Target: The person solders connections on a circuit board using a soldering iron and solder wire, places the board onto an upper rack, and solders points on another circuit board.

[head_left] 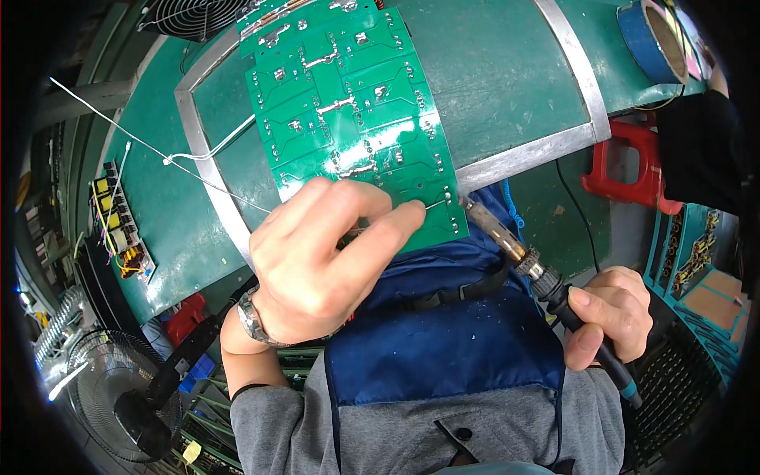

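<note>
A green circuit board [317,127] with rows of shiny solder joints lies on the bench, its near end over my lap. My left hand [317,253] is closed above its near part, index fingertip close to the surface. A thin silvery wire, apparently solder wire [436,205], sticks out past that fingertip; the pinch itself is partly hidden. In my right hand [613,317] is a soldering iron [546,281], black-handled and slanting up to the left. Its tip [467,203] is at the board's near right edge; whether it touches cannot be made out.
Metal strips [538,154] frame the green bench [507,71]. A component-filled board [119,222] lies at left, near white cables [214,150]. A fan [119,388] stands lower left. A blue tape roll [653,39], a red stool [625,166] and another person's dark sleeve [701,150] are at right.
</note>
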Tool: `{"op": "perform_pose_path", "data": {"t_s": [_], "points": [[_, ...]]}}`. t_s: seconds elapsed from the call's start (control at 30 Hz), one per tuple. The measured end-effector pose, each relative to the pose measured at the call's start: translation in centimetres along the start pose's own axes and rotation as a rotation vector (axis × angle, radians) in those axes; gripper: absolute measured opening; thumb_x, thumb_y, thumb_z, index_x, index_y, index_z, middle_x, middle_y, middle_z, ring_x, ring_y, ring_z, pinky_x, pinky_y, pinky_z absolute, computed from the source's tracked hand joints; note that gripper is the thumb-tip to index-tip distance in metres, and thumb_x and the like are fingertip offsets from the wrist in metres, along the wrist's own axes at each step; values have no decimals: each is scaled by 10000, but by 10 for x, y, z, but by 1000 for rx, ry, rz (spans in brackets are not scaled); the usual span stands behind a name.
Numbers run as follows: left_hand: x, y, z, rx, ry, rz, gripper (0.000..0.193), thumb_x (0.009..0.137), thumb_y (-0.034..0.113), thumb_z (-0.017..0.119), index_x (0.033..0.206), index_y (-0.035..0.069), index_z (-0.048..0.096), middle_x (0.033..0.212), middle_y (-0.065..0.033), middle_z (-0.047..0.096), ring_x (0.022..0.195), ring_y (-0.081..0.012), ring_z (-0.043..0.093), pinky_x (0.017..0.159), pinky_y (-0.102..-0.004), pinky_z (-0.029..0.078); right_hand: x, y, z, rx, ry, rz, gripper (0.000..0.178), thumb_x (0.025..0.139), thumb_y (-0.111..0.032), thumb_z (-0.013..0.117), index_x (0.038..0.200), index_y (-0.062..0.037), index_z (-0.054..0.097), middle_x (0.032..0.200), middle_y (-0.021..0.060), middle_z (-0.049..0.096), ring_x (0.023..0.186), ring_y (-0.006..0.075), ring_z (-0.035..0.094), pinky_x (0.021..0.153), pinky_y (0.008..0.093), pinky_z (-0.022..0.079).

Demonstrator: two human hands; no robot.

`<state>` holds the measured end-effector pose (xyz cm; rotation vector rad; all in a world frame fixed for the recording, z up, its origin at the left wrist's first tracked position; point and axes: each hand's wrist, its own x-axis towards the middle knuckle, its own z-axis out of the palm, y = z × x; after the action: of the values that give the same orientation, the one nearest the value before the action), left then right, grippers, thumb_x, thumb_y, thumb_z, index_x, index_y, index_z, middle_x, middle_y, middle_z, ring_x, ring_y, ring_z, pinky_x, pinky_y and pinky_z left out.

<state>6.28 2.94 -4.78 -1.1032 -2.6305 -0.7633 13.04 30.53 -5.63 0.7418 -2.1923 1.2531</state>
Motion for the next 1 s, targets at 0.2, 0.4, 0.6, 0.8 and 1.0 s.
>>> {"op": "perform_pose_path", "data": {"t_s": [0.2, 0.4, 0.6, 0.8, 1.0], "points": [[0, 4, 5, 2, -21, 12, 344, 616, 70, 679, 958, 61, 717, 796, -21, 559, 653, -161, 578, 530, -283, 474, -4, -4, 3, 4, -54, 31, 207, 889, -164, 637, 914, 34, 693, 576, 11, 567, 433, 114, 529, 380, 233, 371], [1, 9, 4, -43, -8, -76, 307, 634, -3, 797, 924, 92, 763, 776, -23, 582, 627, -150, 579, 516, -273, 451, -9, -8, 6, -49, -67, -43, 211, 894, -175, 639, 921, 27, 693, 584, 11, 575, 422, 108, 521, 382, 227, 366], [-9, 27, -8, -147, -124, -100, 331, 630, -16, 798, 937, 104, 768, 783, -30, 583, 650, -159, 604, 531, -284, 483, -16, -9, -3, -8, 40, -39, 229, 886, -180, 627, 900, 40, 690, 566, 8, 557, 405, 109, 502, 371, 222, 346], [-11, 26, 2, -70, -31, -72, 326, 645, -18, 780, 956, 78, 764, 794, -43, 589, 658, -163, 609, 545, -285, 497, -22, -13, -5, -7, -22, -18, 231, 886, -186, 627, 910, 32, 699, 571, 7, 569, 411, 112, 509, 378, 220, 349], [-8, 29, 6, -45, -72, -34, 315, 656, -20, 772, 960, 62, 761, 802, -52, 595, 657, -173, 605, 545, -291, 491, -26, -14, -2, -10, -46, -50, 221, 888, -181, 634, 930, 25, 699, 601, 12, 595, 433, 108, 525, 383, 225, 357]]}}
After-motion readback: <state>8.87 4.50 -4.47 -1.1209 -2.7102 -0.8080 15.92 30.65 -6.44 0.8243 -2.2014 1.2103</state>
